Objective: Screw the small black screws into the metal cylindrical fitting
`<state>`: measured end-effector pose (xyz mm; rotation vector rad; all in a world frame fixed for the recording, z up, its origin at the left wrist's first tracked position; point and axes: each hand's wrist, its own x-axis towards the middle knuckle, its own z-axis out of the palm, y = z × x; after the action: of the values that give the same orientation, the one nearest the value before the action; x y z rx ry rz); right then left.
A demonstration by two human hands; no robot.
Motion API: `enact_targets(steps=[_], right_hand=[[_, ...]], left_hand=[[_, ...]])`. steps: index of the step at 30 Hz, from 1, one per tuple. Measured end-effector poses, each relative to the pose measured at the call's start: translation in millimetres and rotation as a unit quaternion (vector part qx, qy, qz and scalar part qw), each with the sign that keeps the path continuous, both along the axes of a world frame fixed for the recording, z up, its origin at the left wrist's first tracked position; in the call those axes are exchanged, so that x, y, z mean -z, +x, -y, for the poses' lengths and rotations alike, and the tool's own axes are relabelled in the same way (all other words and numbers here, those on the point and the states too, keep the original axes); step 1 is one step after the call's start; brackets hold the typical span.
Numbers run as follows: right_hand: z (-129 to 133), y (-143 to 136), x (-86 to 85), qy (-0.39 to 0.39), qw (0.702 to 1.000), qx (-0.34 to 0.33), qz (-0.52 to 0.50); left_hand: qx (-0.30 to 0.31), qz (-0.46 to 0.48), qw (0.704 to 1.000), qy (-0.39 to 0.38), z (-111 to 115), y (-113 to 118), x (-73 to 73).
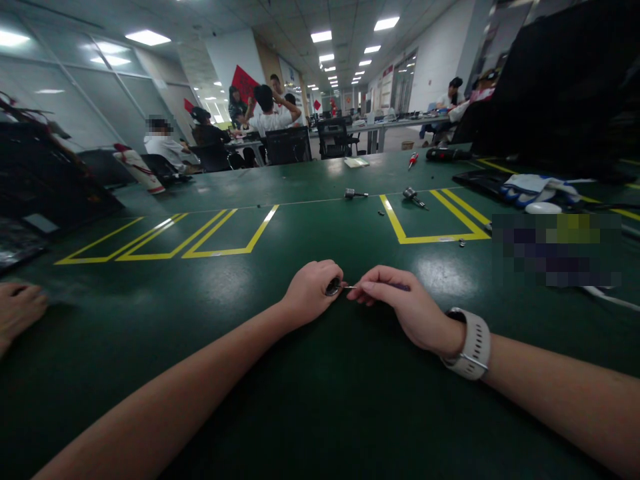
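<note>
My left hand (pixel 313 290) is wrapped round a small round metal part (pixel 333 287), whose open end faces right. Close beside it on the right, my right hand (pixel 393 297) pinches a thin tool with a dark handle (pixel 401 287) and a slim metal shaft (pixel 349 287). The shaft's tip reaches the round part; whether it goes inside is too small to tell. Farther back on the green table (pixel 240 373) lie two metal parts with shafts, one near the middle (pixel 355 194) and one to its right (pixel 414 197).
Yellow tape outlines (pixel 445 239) mark the table. A red screwdriver (pixel 413 160), a white-and-blue glove (pixel 540 189) and a white cable (pixel 613 298) lie toward the right. Another person's hand (pixel 20 310) rests at the left edge. Several people sit farther back.
</note>
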<state>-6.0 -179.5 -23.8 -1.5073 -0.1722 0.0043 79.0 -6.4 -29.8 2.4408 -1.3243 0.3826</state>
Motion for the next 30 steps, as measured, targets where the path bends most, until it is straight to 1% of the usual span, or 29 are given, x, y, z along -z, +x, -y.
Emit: enact_targets(steps=[2, 4, 10, 14, 19, 21, 27, 30], right_hand=[[2.5, 5.0, 3.3, 0.090, 0.995, -0.011, -0.040], [4.3, 7.9, 5.0, 0.138, 0.989, -0.018, -0.057], [2.7, 5.5, 1.5, 0.158, 0.986, 0.015, -0.058], [0.4, 3.5, 0.1, 0.140, 0.989, 0.021, -0.041], [0.8, 0.3, 0.0, 0.021, 1.000, 0.006, 0.011], [2.1, -0.6, 0.3, 0.000, 1.000, 0.008, 0.025], [4.7, 0.2, 2.3, 0.039, 0.998, 0.046, 0.037], [4.4, 0.2, 2.7, 0.047, 0.997, 0.042, 0.041]], left_hand=[[0.006, -0.011, 1.000, -0.005, -0.1, 0.4, 0.0], [0.011, -0.019, 1.000, -0.007, -0.4, 1.1, -0.1], [0.013, -0.037, 0.999, -0.020, 0.1, 1.9, -0.1], [0.008, -0.025, 1.000, -0.010, 0.9, 0.3, -0.9], [0.002, 0.004, 1.000, 0.026, 0.6, -0.2, 0.0], [0.000, 0.004, 1.000, 0.030, 0.7, 0.1, 0.6], [0.002, -0.002, 1.000, 0.029, 1.1, 0.3, 0.2], [0.003, 0.002, 1.000, 0.028, 1.1, -0.2, -0.2]])
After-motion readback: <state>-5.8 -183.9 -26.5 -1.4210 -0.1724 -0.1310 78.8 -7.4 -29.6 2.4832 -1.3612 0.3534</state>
